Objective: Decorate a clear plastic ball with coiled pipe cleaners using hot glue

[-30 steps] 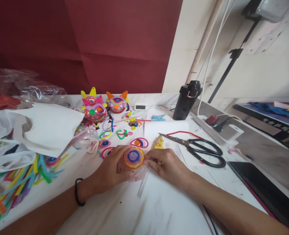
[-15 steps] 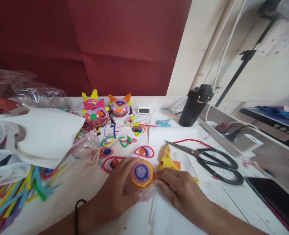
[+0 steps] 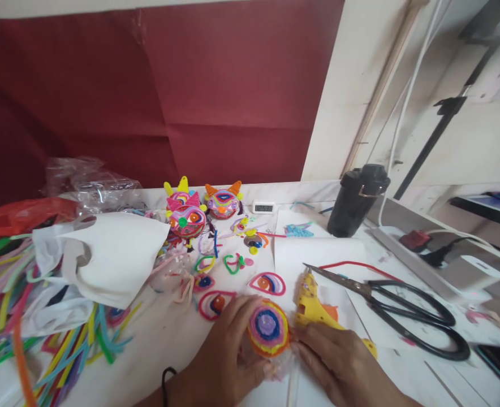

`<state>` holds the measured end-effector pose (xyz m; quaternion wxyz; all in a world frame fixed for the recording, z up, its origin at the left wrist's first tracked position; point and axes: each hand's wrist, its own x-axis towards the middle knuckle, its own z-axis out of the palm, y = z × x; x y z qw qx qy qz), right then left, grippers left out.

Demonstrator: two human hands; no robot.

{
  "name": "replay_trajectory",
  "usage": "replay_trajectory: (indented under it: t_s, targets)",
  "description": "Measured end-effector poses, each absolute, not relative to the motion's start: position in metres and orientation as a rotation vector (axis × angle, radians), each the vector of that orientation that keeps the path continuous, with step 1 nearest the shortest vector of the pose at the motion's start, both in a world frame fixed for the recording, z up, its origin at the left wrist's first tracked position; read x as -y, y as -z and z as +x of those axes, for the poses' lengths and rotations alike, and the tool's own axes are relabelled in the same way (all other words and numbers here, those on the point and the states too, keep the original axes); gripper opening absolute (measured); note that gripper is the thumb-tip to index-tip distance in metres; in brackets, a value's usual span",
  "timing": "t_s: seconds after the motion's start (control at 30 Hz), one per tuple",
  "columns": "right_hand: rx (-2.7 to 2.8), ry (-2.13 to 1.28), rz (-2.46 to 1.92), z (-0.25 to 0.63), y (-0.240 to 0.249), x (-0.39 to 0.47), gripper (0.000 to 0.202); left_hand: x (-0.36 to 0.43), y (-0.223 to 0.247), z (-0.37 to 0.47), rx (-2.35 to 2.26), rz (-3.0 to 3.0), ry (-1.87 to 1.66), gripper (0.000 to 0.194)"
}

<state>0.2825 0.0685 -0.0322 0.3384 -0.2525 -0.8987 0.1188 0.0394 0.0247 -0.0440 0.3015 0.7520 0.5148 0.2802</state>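
My left hand (image 3: 227, 356) is wrapped round a clear plastic ball (image 3: 252, 359), whose front carries a disc of coloured rings (image 3: 268, 328) in yellow, orange, pink, blue and purple. At the disc's right edge, the fingers of my right hand (image 3: 339, 359) are closed in a pinch; a bit of orange shows at their tips. A yellow hot glue gun (image 3: 310, 305) lies just beyond the right hand. Two eye shapes of coloured pipe cleaner, one at the left fingertips (image 3: 216, 305) and one above the disc (image 3: 267, 284), rest on the table.
Large black-handled scissors (image 3: 415, 311) lie to the right, near a black bottle (image 3: 356, 200) and a power strip (image 3: 440, 257). Finished animal heads (image 3: 186, 220) and a small clock (image 3: 263, 207) stand at the back. Loose pipe cleaners (image 3: 69, 350) and a white bag (image 3: 110, 254) cover the left.
The camera view has shifted, so everything sits lower and further right. Both hands keep the same hold on the ball, with the right fingers at the disc's edge.
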Motion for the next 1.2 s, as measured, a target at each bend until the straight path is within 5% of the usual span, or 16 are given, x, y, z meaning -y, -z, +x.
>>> replay_trajectory:
  t_s: [0.33, 1.2]
  targets:
    - [2.366, -0.311, -0.698, 0.280, 0.028, -0.070, 0.035, -0.024, 0.055, 0.029, -1.331, 2.106, -0.779, 0.082]
    - [2.385, -0.386, -0.764, 0.278, 0.021, -0.072, 0.027, -0.020, 0.066, 0.015, -1.385, 2.162, -0.762, 0.081]
